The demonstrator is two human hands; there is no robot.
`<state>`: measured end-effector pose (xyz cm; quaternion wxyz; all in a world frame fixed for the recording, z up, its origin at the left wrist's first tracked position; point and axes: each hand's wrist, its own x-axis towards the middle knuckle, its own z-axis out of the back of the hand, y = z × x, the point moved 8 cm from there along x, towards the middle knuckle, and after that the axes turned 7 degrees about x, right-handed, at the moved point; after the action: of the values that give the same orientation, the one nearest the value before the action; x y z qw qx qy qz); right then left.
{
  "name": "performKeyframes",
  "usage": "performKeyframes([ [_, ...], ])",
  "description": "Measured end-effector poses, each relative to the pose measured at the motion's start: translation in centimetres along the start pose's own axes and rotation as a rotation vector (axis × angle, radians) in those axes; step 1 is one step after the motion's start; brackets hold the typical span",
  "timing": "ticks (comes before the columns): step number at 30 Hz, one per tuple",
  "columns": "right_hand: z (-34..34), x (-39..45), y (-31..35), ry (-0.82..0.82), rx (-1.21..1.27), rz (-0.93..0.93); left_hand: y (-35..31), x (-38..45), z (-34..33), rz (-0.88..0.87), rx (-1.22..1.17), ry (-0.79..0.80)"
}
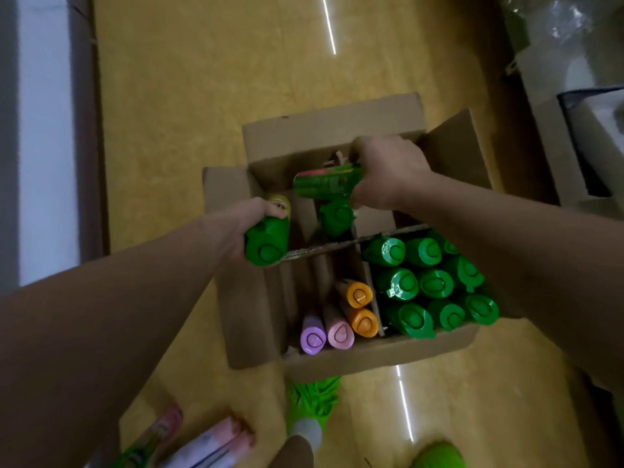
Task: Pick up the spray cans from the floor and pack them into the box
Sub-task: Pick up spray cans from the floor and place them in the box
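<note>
An open cardboard box with card dividers stands on the yellow floor. My left hand grips a green-capped spray can over the box's far-left compartment. My right hand holds another green spray can, tilted, above the far-middle compartment. Several green-capped cans fill the near-right compartment. Two orange-capped cans, a pink one and a purple one stand in the near-middle part. More cans lie on the floor at the bottom left.
Green shoes show below the box. The box flaps stand open at the far and right sides. A wall and skirting run along the left. Grey boxes and a black-framed container sit at the right.
</note>
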<state>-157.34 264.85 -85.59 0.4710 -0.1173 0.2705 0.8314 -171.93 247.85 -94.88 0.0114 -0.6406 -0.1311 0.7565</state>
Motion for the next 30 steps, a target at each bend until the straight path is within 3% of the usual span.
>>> performKeyframes([
  [9, -6.7, 5.5, 6.3, 0.18, -0.259, 0.186, -1.8, 3.9, 1.2, 0.007, 0.224, -0.083],
  [16, -12.1, 6.2, 6.2, 0.277, -0.188, 0.213, -2.9, 6.5, 1.1, -0.198, 0.559, -0.366],
  [22, -16.2, 5.7, 5.2, 0.383, -0.227, 0.219, -2.5, 8.0, -0.3, -0.346, 0.709, -0.297],
  [30, -17.2, 5.2, 5.3, 0.406, -0.163, 0.238, -2.9, 8.5, -0.5, -0.37, 0.754, -0.205],
])
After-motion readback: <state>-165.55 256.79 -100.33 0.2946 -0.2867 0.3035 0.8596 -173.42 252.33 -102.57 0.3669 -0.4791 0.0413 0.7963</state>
